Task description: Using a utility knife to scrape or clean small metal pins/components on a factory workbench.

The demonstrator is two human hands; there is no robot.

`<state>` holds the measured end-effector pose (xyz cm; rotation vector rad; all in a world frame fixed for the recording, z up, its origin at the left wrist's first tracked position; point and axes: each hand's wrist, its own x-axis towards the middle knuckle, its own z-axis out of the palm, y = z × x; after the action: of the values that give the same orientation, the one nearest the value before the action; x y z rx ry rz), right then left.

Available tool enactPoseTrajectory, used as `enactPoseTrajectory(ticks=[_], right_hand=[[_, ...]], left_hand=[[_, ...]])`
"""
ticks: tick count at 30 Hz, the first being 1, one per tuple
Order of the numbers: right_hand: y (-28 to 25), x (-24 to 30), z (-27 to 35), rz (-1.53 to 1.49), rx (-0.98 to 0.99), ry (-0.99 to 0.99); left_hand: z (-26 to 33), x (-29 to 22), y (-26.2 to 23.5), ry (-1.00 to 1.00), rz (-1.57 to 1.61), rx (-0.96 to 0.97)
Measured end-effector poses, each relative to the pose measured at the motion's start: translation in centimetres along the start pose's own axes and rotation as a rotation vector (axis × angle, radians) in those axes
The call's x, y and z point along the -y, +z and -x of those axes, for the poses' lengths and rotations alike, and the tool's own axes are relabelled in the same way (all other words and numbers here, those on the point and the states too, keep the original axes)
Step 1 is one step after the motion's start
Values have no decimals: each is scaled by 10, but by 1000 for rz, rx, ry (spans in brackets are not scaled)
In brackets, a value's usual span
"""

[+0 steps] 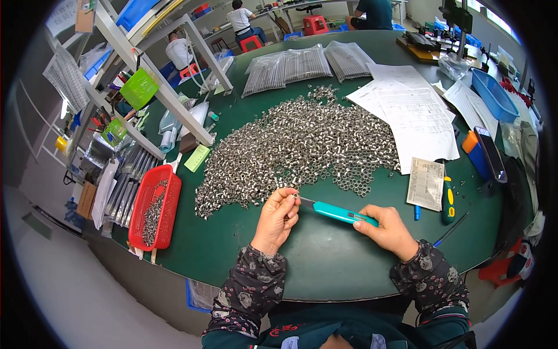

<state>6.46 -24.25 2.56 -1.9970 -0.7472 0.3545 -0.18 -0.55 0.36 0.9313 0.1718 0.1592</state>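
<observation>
Between the thumb and fingers of my left hand point(277, 220) is a small metal ring point(296, 196), held upright. My right hand point(386, 227) is closed around the handle of a teal utility knife point(343, 214). Its thin blade points left, with the tip at or very near the ring; whether it touches, I cannot tell. Just beyond both hands spreads a broad heap of small silvery metal rings point(302, 139) on the green tabletop point(314, 262). A red plastic basket point(171, 203) at the left holds more small metal pieces.
Bagged metal rods point(308, 63) lie behind the heap. Papers point(412, 116), a small printed card point(426, 183), a yellow-and-green handled tool point(448, 200), a phone point(491, 154) and a blue tray point(494, 96) are at the right. A shelf post point(174, 99) rises at the left. People sit farther back.
</observation>
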Motion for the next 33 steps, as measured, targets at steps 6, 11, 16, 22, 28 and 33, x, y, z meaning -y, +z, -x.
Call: enactPoseTrajectory(ticks=[6,11,16,22,28,33], right_hand=[[1,-2,1,-18,27,10],[1,-2,0,-29,47,-4],[-1,0,1,29,44,17],[0,1,1,85,25,25],[0,4,1,143,-5,9],[1,3,3,175,-37,-34]], left_hand=[[0,0,2,-29,24,23],[2,0,3,-28,-33,6],[1,1,-1,-41,-49,21],[2,1,1,-38,-79,16],[3,2,3,-31,-115,-37],[3,3,3,-33,-132,-37]])
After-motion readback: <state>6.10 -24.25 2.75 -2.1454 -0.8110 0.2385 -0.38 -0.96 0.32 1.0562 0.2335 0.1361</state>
